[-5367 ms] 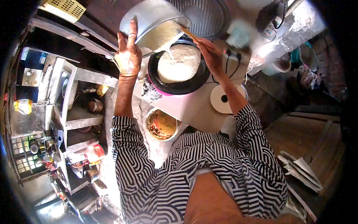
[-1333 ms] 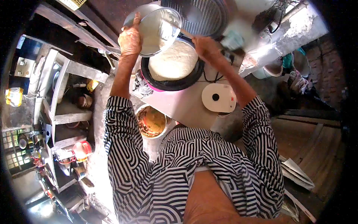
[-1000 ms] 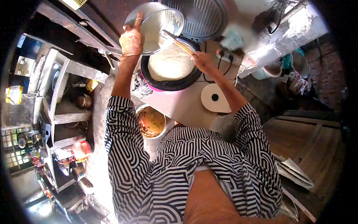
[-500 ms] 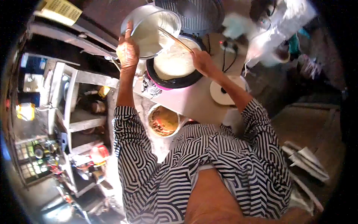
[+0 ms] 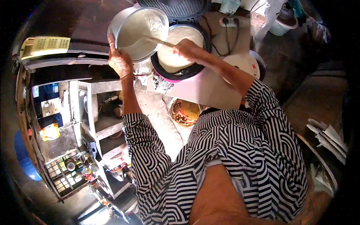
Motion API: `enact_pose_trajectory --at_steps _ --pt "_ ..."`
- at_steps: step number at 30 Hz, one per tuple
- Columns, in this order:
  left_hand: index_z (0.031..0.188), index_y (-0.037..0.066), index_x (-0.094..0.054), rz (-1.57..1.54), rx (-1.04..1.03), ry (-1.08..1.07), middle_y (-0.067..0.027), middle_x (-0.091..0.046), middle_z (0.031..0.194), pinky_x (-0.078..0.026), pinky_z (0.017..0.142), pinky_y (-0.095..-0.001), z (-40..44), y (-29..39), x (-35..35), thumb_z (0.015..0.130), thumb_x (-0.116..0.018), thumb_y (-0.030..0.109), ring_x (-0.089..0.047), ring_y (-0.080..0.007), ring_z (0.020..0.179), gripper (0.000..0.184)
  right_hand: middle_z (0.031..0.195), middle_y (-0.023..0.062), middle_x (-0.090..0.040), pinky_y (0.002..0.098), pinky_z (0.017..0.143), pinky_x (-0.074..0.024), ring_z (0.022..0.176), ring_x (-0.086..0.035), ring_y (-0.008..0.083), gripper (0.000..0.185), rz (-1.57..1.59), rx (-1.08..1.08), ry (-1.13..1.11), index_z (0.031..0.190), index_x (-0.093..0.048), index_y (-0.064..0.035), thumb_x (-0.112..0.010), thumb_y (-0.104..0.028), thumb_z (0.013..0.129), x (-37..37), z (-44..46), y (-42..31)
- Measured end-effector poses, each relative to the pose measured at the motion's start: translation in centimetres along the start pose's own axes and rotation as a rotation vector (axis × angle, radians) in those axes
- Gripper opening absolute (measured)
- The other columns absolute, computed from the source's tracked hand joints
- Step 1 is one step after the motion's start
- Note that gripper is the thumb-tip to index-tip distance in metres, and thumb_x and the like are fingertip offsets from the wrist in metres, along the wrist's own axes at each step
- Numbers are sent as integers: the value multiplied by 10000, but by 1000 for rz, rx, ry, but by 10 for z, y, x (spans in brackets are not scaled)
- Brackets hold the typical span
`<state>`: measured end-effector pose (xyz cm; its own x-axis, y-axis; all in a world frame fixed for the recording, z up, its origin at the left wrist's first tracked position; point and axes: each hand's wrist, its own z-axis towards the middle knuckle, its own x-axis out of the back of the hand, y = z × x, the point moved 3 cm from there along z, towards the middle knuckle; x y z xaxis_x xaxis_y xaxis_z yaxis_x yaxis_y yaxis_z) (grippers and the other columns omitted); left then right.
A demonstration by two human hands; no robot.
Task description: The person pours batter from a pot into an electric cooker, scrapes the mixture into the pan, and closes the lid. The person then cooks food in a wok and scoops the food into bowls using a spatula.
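A metal bowl [image 5: 112,27] holding pale batter [image 5: 131,41] is tilted beside and slightly over the left edge of a round dark electric pan [image 5: 206,47]. My left hand [image 5: 120,62] grips the bowl's left side, thumb along the outer wall. In my right hand [image 5: 187,50], closed above the pan, is the handle of a wooden spoon or spatula [image 5: 159,41]. The tool's far end reaches into the bowl's batter, so its shape is hidden. Pale batter [image 5: 170,62] covers most of the pan. The pan's ridged lid [image 5: 183,9] stands raised behind.
The pan rests on a light tabletop [image 5: 210,90]. A round white appliance [image 5: 240,67] with a red display lies under my right forearm, near a socket block [image 5: 229,22] with cords. Below the table edge stands a bucket [image 5: 171,112] with yellowish contents. Wooden shelving [image 5: 107,133] is at left.
The camera view has shifted. My right hand has moved left toward the bowl, and the wooden tool's end now reaches further into the bowl. Both hands keep their holds.
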<state>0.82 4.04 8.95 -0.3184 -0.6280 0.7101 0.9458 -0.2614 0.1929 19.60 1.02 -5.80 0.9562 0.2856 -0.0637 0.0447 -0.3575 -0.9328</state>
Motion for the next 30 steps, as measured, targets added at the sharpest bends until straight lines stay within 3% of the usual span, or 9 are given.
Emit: enact_pose_trajectory --at_steps 5,9,15,17,21,23,24,28,30 --pt "1243 222 -404 -42 30 -57 -151 -609 693 -450 478 -369 2 13 -2 695 -410 51 -549 -233 484 574 521 -5 -438 245 324 -240 387 -317 83 279 67 155 -198 704 -576 2 -472 -244 784 -25 -25 -49" --pt "1237 193 -412 -74 -36 -8 -152 -603 672 -456 488 -355 -6 22 3 686 -427 39 -542 -205 471 572 607 81 -524 301 406 -428 444 -469 168 347 -173 72 -20 791 -614 19 -442 -282 790 13 -1 -10" --pt "1245 160 -409 -184 163 -103 -140 -622 785 -466 569 -276 -11 14 2 698 -407 16 -571 -168 571 566 557 88 -520 300 371 -376 407 -492 175 228 -68 92 -115 550 -489 3 -521 -175 689 -9 -6 -36" --pt "1249 153 -402 -229 142 -89 -137 -622 777 -462 573 -265 -13 17 3 723 -416 32 -562 -147 579 540 523 37 -466 271 382 -379 434 -445 132 233 -31 105 -89 761 -597 1 -484 -202 741 -7 -8 -37" --pt "1258 136 -385 -374 85 -21 -137 -625 776 -463 601 -257 -18 14 3 779 -441 85 -555 -119 610 485 546 79 -505 310 429 -409 475 -493 164 240 -81 67 -181 791 -594 14 -474 -192 756 -23 4 -31" --pt "1260 132 -380 -278 160 -86 -136 -625 778 -461 608 -255 -18 14 2 778 -440 79 -563 -122 628 488 589 127 -540 338 487 -422 525 -531 188 269 -815 781 -1 829 -579 28 -441 -199 789 -33 28 -24" --pt "1262 136 -378 -285 103 -47 -131 -622 748 -457 584 -253 -17 16 2 765 -435 69 -559 -125 598 505 659 166 -568 350 538 -428 579 -558 196 300 -539 484 60 847 -566 37 -410 -217 815 -23 -1 -47" --pt "1263 154 -378 -201 113 -2 -128 -604 666 -445 515 -264 -14 16 -2 712 -421 43 -540 -147 499 563 549 82 -466 305 460 -385 475 -450 161 342 48 629 -6 881 -558 36 -363 -242 848 -43 -21 -81" --pt "1260 161 -383 -172 108 13 -134 -601 658 -449 508 -279 -10 19 -2 697 -417 38 -538 -160 483 577 523 42 -425 291 433 -370 433 -403 153 285 -33 319 -199 874 -560 32 -402 -202 839 -51 -13 -73"
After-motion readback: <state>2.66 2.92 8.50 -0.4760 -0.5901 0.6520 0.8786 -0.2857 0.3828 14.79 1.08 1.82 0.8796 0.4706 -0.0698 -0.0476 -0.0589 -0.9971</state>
